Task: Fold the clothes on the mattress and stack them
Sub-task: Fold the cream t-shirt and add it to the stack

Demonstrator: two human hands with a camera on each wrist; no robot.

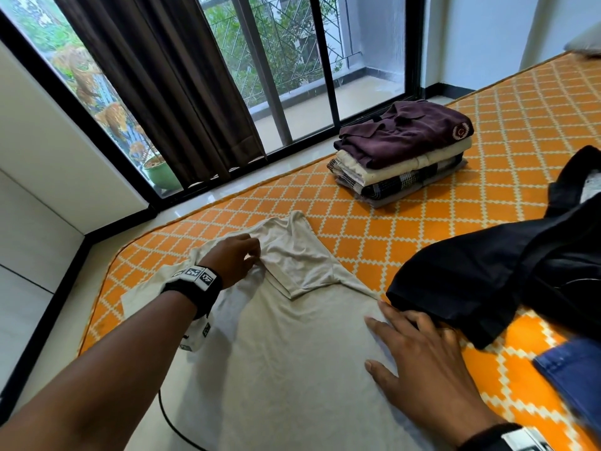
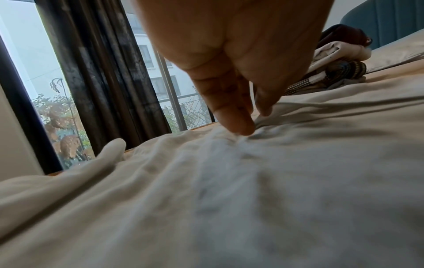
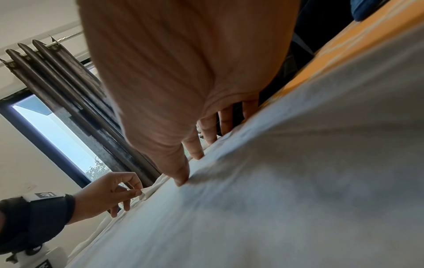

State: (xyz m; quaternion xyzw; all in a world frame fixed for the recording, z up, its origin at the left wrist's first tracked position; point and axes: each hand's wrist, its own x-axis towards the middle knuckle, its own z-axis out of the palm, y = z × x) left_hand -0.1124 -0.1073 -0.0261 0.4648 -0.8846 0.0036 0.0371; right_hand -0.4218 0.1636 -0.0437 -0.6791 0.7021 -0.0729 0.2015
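The orange patterned mattress (image 1: 406,222) fills the floor beside the window. Spread flat on its near part lies a pale beige T-shirt (image 1: 276,353), its long axis running from the person outward, neckline toward the window and hem out of sight below the head view. A dark garment (image 1: 487,275) lies heaped to the right, its edge touching the shirt's right shoulder. Farther off, well apart from both hands, stands a stack of folded clothes (image 1: 403,154) with a maroon piece on top.

The left hand (image 1: 232,260) sits at the shirt's left shoulder, thumb and forefinger pinching a small ridge of cloth, as the right wrist view shows (image 3: 110,192). The right hand (image 1: 419,356) lies flat on the shirt's right side, fingers spread and straight, pressing the cloth; its outer fingers seem to touch the dark garment, though blur leaves that unsure.
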